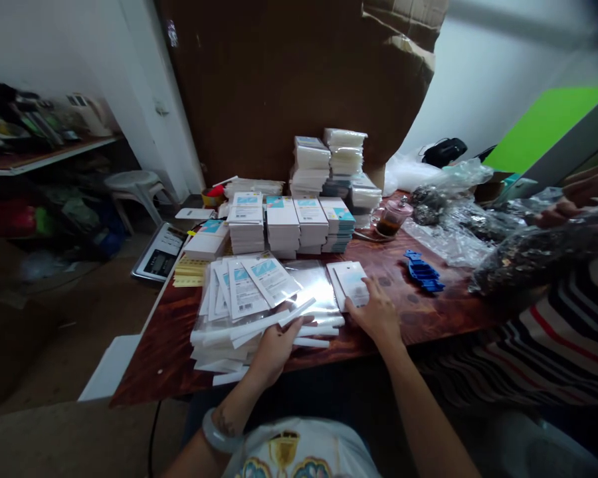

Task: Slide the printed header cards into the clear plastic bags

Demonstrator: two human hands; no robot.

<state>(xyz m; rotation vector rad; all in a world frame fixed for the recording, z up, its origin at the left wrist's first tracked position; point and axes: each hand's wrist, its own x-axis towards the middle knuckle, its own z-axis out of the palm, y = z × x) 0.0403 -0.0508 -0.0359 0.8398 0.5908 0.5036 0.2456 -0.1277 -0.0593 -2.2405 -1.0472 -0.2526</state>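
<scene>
My left hand [274,345] is closed on a clear plastic bag's edge with a white strip [274,322], at the front of a pile of clear bags [309,272]. Several white-and-blue printed cards [249,289] lie fanned out on that pile. To the right, my right hand [377,311] grips a small white card [353,282] between thumb and fingers. It overlaps another card at its left, and both lie on the table beside the bags. How many cards are under my fingers I cannot tell.
Stacks of printed cards [284,222] and taller wrapped stacks [311,162] stand behind. A glass cup of dark liquid [389,222] and a blue plastic part [423,271] sit on the wooden table [299,362]. At right, another person's hands [573,199] are at plastic bags of dark items [523,259].
</scene>
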